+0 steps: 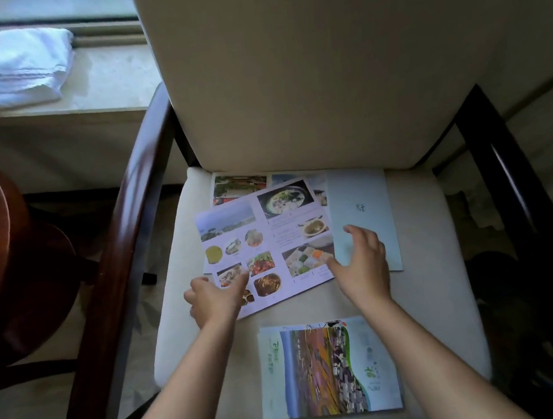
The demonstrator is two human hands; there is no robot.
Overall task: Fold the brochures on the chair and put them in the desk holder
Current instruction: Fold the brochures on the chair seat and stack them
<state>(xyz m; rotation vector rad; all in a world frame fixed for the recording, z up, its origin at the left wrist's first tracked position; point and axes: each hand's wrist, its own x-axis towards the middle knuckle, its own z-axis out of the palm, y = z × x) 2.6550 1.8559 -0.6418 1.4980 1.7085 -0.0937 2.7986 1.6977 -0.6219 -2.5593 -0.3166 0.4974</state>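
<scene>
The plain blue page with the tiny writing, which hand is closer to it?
Right. The right hand rests on the plain blue page; the left hand is off to its left, at the food brochure's near left corner.

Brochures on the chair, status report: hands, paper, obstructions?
Left hand presses food brochure near corner; right hand flat on pale panel at its right. Second sheet underneath; scenic brochure lies apart, nearer.
</scene>
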